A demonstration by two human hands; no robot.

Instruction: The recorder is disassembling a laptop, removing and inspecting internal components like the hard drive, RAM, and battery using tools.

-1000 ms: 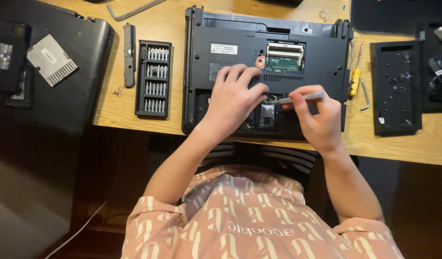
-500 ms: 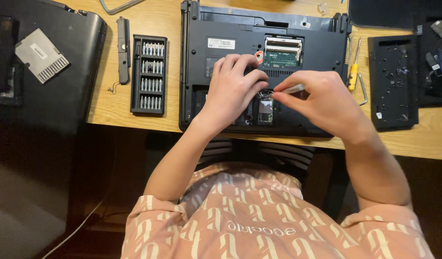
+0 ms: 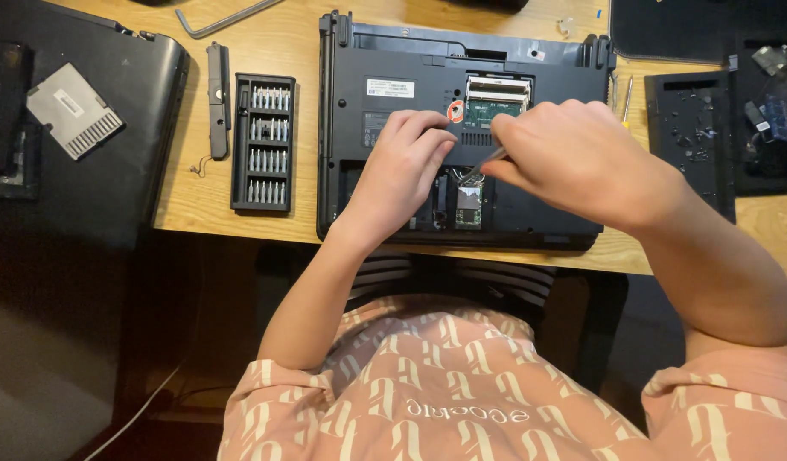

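**Two hands at an opened laptop**

A wooden table (image 3: 385, 38) carries a black laptop (image 3: 393, 60) lying bottom-up, with an open bay near its front edge. Left of the laptop, beyond the bit set, lies a second dark laptop (image 3: 112, 154) with a grey plate (image 3: 73, 111) on top. Right of the laptop sits a black tray (image 3: 690, 137) of small parts. Just left of the laptop stands a black bit set (image 3: 263, 142), and a narrow black bar (image 3: 218, 100) lies beyond it.

The right hand (image 3: 581, 162) hangs over the laptop's middle, fingers pinched together on a slim screwdriver (image 3: 487, 159) whose tip points into the bay. The left hand (image 3: 402, 171) rests on the laptop's base just left of the bay, fingers loosely curled, holding nothing.
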